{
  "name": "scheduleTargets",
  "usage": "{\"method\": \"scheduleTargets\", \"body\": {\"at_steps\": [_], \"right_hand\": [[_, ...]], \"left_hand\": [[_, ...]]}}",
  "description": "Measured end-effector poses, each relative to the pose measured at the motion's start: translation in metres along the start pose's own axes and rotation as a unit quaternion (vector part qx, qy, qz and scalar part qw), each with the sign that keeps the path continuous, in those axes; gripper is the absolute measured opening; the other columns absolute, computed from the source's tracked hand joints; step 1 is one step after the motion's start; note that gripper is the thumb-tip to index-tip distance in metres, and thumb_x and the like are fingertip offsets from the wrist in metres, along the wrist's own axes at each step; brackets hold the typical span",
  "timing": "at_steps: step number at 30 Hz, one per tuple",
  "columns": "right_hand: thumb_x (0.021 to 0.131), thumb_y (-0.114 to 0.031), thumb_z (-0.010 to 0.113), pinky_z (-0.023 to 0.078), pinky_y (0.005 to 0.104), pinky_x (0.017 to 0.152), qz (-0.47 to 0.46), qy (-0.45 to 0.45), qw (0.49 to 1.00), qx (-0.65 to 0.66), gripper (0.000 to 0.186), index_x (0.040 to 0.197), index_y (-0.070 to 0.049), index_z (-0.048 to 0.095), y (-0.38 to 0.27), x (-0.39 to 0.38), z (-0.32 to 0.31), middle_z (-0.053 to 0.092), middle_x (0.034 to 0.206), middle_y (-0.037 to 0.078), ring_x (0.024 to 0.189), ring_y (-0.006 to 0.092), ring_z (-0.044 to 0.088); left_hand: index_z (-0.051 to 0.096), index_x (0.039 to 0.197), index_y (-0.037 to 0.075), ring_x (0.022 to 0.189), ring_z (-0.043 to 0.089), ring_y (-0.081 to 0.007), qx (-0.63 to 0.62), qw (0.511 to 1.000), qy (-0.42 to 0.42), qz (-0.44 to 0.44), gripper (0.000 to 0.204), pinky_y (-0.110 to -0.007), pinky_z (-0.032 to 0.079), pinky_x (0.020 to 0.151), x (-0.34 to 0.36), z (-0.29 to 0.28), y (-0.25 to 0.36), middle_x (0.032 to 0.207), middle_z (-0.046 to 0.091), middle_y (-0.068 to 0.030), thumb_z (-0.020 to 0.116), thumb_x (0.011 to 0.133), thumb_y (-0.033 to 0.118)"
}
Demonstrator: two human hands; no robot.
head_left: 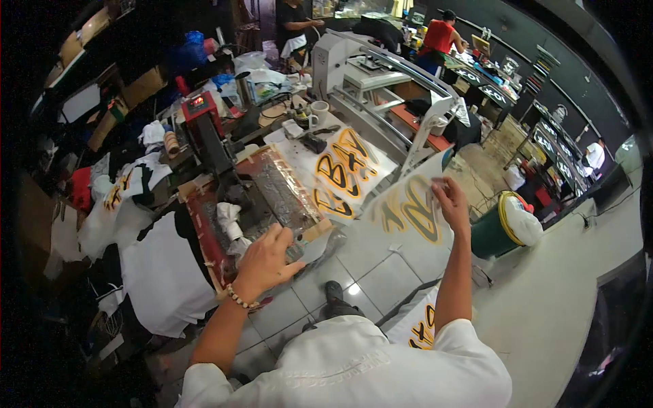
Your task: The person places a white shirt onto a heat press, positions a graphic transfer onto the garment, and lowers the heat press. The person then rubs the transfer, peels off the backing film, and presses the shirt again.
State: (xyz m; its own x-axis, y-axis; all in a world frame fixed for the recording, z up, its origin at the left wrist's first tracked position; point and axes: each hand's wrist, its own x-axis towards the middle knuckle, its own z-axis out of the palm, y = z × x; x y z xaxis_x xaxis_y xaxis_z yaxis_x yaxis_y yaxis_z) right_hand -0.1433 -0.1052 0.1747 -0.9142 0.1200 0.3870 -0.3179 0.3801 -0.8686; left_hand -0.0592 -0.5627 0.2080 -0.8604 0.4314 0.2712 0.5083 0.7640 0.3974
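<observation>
My right hand [452, 204] pinches the edge of a translucent transfer film sheet [381, 238], which hangs above the tiled floor. Grey lettering with orange outlines shows through it. Over the front edge of a red heat press [201, 115] is my left hand [269, 262], thumb stretched out and fingers bent, holding nothing that I can see. Whether it touches the press is hard to tell. A crumpled white cloth [231, 221] is on the press beside it. Behind the press bed lies another printed sheet [347, 170] with black and orange lettering.
White fabric [166, 272] drapes at the left of the press. A grey roller machine [381, 75] stands behind. At the right is a green bin [493, 231] with a yellow rim. Another printed piece [422, 323] lies low by my right arm. Other people work at the back.
</observation>
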Motion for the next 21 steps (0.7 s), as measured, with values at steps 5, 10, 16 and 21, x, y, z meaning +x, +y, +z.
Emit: {"method": "scheduleTargets", "body": {"at_steps": [5,10,16,21], "right_hand": [[0.099,-0.014,0.064,0.044,0.0242,0.068,0.050,-0.036,0.998,0.002,0.022,0.115,0.001,0.060,0.006,-0.033,0.000,0.066,0.086,0.001,0.078,0.0058,0.057],[0.096,-0.014,0.067,0.041,0.0219,0.067,0.019,-0.033,0.997,0.064,0.026,0.118,0.000,0.062,0.009,-0.046,0.012,0.063,0.090,0.000,0.079,0.0044,0.053],[0.094,-0.009,0.070,0.043,0.0222,0.075,0.057,-0.033,0.994,0.090,0.025,0.116,0.001,0.065,-0.005,-0.044,0.040,0.059,0.092,-0.002,0.083,0.0062,0.054],[0.092,-0.006,0.071,0.044,0.0217,0.079,0.079,-0.030,0.989,0.119,0.034,0.125,0.002,0.064,-0.012,-0.030,0.068,0.061,0.096,-0.002,0.088,0.0062,0.055]], "left_hand": [[0.055,0.098,0.004,0.087,0.061,-0.0397,0.041,0.998,0.022,0.029,0.042,-0.047,0.052,0.074,0.003,-0.032,0.027,0.095,0.052,-0.0164,0.082,0.070,0.022],[0.058,0.094,0.005,0.081,0.064,-0.0391,0.207,0.959,0.192,0.033,0.034,-0.047,0.052,0.071,0.036,-0.143,0.058,0.091,0.059,-0.0178,0.077,0.076,0.026],[0.073,0.090,0.001,0.074,0.074,-0.0220,0.306,0.914,0.264,-0.025,0.034,-0.036,0.057,0.068,0.158,-0.348,0.032,0.083,0.074,-0.0166,0.066,0.087,0.034],[0.072,0.094,-0.001,0.070,0.074,-0.0241,0.251,0.925,0.283,-0.024,0.040,-0.040,0.057,0.070,0.242,-0.434,-0.032,0.077,0.073,-0.0162,0.057,0.090,0.036]]}}
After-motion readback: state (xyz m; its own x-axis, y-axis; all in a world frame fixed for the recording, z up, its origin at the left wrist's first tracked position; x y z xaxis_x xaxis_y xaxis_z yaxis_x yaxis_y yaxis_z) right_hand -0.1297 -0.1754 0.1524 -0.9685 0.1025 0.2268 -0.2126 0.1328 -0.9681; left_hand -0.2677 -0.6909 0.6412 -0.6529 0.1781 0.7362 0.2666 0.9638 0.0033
